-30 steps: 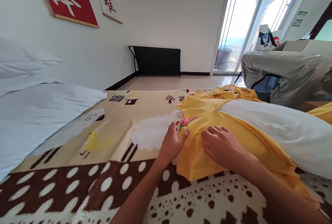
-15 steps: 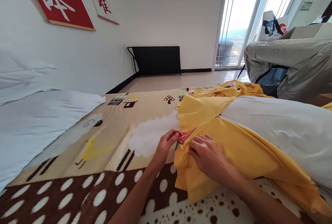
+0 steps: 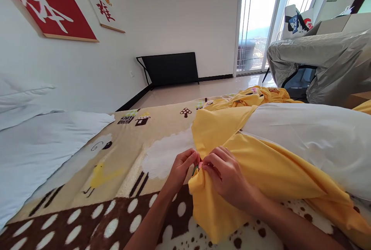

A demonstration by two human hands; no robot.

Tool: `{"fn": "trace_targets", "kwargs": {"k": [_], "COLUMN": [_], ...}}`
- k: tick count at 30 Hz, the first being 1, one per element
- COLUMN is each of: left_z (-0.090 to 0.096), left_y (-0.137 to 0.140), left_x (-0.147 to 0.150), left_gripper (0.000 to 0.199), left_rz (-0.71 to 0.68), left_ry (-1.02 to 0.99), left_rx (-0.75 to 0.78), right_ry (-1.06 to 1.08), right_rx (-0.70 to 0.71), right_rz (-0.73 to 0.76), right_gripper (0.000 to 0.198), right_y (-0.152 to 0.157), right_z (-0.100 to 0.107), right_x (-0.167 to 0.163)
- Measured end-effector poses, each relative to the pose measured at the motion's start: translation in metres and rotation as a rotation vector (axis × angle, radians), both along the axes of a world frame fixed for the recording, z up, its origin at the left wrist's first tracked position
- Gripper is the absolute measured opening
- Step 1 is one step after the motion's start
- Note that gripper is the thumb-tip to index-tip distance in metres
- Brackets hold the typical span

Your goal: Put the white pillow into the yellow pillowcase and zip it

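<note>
A yellow pillowcase-like fabric cover (image 3: 269, 165) lies on the bed, partly around a white pillow or cushion (image 3: 301, 134) at the right. My left hand (image 3: 184, 165) pinches the cover's near-left edge, where a bit of pink and green print shows. Close beside it, my right hand (image 3: 224, 172) grips the same yellow fabric, which bunches up between the two hands. Below them a corner of the cover hangs in folds over the blanket. The fingertips are partly hidden by the cloth.
A patterned blanket (image 3: 116, 180) with sheep and dots covers the bed. White pillows (image 3: 52, 138) lie at the left. More crumpled yellow fabric (image 3: 255, 94) is at the far edge. Beyond stand a black folded panel (image 3: 171, 69) and a grey-covered piece of furniture (image 3: 324, 53) with a box on top.
My right hand has moved left, close to my left hand. The cloth between them is gathered, covering most of the pink print. The view has tilted slightly.
</note>
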State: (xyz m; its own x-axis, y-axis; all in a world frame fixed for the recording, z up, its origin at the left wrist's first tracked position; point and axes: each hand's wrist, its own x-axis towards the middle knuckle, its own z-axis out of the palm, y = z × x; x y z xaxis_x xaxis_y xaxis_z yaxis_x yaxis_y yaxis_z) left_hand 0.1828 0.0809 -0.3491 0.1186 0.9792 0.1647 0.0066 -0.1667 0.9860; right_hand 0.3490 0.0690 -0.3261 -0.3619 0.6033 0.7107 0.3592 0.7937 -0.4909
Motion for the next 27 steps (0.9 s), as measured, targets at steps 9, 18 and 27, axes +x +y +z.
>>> {"fn": "trace_targets", "kwargs": {"k": [9,18,27], "left_z": [0.023,0.025,0.026], "left_y": [-0.018,-0.019,-0.023], "left_x": [0.011,0.004,0.011], "left_gripper": [0.028,0.012,0.015], "left_rz": [-0.084,-0.079,-0.21], "left_ry": [0.198,0.51,0.65], "left_rx": [-0.101,-0.089,0.02], "right_ry": [-0.328,-0.399,-0.407], "right_rx": [0.229,0.237,0.13], "right_rz": [0.107,0.036,-0.29], "right_gripper": [0.017,0.015,0.014], "right_y": [-0.009,-0.008,0.007], "right_z": [0.005,0.002,0.031], "right_x": [0.009,0.01,0.045]}}
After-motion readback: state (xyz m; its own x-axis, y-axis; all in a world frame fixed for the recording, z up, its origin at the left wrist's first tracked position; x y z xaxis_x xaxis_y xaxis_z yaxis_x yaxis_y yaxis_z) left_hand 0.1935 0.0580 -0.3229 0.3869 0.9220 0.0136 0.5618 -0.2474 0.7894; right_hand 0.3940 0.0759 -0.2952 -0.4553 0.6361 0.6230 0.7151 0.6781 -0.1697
